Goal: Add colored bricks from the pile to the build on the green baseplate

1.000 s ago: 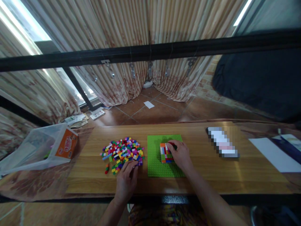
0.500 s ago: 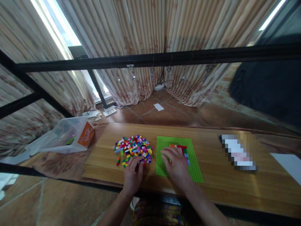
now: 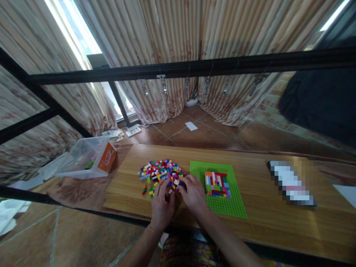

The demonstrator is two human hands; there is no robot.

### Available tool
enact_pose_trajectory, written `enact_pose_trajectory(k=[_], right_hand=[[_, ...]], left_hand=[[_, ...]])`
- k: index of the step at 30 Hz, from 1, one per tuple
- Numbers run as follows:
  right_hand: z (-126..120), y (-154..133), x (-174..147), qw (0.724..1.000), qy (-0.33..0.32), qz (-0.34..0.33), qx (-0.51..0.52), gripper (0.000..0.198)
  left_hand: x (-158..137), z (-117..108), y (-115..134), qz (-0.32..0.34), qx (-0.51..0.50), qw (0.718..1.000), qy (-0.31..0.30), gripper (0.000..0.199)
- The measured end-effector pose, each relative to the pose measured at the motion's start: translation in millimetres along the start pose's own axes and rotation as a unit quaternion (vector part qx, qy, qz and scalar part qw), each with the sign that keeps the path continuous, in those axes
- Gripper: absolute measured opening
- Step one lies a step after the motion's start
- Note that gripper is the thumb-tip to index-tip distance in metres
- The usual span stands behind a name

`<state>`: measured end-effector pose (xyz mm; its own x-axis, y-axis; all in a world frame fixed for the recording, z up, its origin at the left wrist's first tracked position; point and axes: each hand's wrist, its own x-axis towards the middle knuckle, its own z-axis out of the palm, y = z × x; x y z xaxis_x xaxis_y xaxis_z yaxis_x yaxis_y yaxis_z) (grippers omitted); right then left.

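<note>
A heap of small multicoloured toy bricks (image 3: 161, 171) lies on the wooden table. My left hand (image 3: 162, 204) is at its near edge, fingers curled together among the bricks; whatever they hold is too small to make out. Close beside it, my right hand (image 3: 194, 193) has its fingertips bent together at the heap's right edge, and what is between them is hidden. Right of my hands lies a green baseplate (image 3: 236, 205). A block of joined bricks (image 3: 217, 184) in many colours sits on it, uncovered.
At the table's left stands a clear plastic bin (image 3: 80, 172) with an orange label. A phone-like object (image 3: 290, 183), blurred out, lies on the right of the wooden table (image 3: 122, 193). A black metal rail (image 3: 178, 69) crosses beyond the table, before curtains.
My right hand has moved left from the brick block to the heap, leaving the block in view. My left hand stays at the heap. The whole view has shifted slightly.
</note>
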<state>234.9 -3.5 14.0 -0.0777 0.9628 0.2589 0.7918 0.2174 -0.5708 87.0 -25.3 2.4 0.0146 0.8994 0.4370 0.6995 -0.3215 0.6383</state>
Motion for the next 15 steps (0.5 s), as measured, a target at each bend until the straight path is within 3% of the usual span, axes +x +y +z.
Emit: enact_pose_trajectory(k=[5,9,15], right_hand=[[-7.0,1.0,-11.4,0.991,0.016,0.032,0.129,0.02],[-12.3,-12.5,-21.1,0.964,-0.032,0.066,0.257,0.019],[-11.0,-21.9,-25.7,0.922,-0.051,0.113,0.367,0.013]], left_hand=[[-1.0,-2.8,-0.5,0.013,-0.015,1.0,0.002,0.041],[-1.3,-7.6,-0.3,0.009,-0.068,0.997,-0.021,0.028],[-0.6,-14.7,3.8,-0.01,-0.117,0.99,-0.08,0.018]])
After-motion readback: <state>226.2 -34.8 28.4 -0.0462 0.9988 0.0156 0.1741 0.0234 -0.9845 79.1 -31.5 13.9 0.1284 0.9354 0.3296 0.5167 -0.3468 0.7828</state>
